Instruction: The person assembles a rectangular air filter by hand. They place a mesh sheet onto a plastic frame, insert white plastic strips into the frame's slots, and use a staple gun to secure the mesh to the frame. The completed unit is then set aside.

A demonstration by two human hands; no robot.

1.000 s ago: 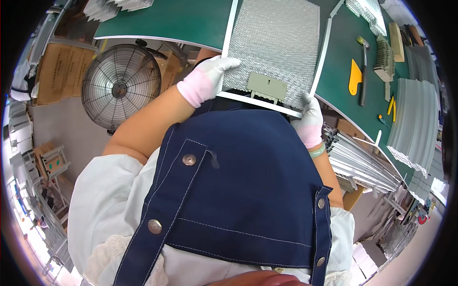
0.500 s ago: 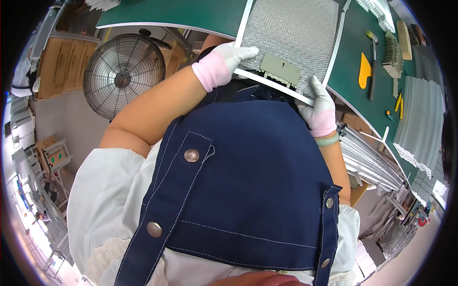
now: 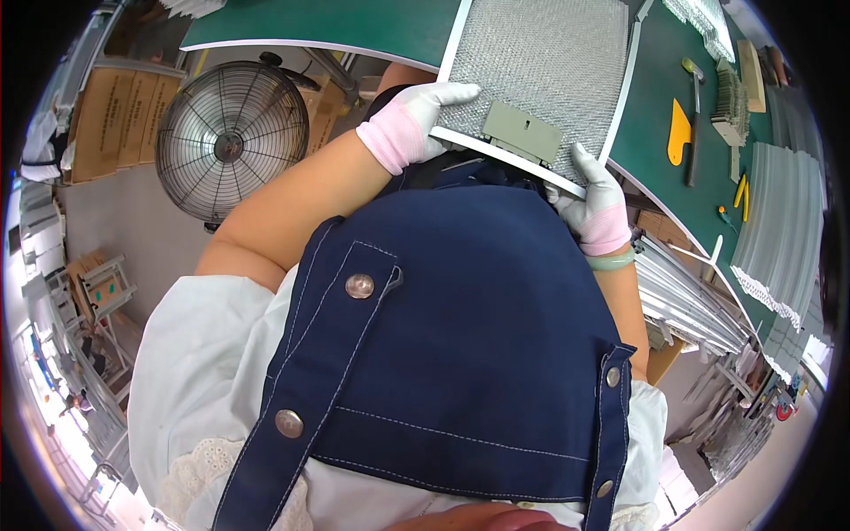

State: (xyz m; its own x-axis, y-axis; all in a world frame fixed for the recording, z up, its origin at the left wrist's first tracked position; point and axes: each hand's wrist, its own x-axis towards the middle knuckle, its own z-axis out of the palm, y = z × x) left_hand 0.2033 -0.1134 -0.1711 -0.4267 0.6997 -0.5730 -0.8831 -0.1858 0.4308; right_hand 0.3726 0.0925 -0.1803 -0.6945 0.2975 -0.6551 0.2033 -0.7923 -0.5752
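A silver mesh panel in a white metal frame lies across the near edge of a green table, its near end jutting toward my body. My left hand, in a white glove with a pink cuff, grips the frame's near left corner, thumb on top and fingers hidden beneath. At the near right corner, my right hand, gloved alike, holds the frame with its thumb up along the side. Between the hands, a grey-green rectangular block with small prongs below sits on the mesh by the near rail.
On the green table right of the panel lie a yellow scraper, a hammer, a stack of ridged strips and yellow-handled pliers. Corrugated sheets overhang farther right. A floor fan stands at left, near cardboard boxes.
The block has shifted slightly right and tipped, so less of its pronged underside shows. Both hands keep their hold on the frame, the right one moving a little rightward.
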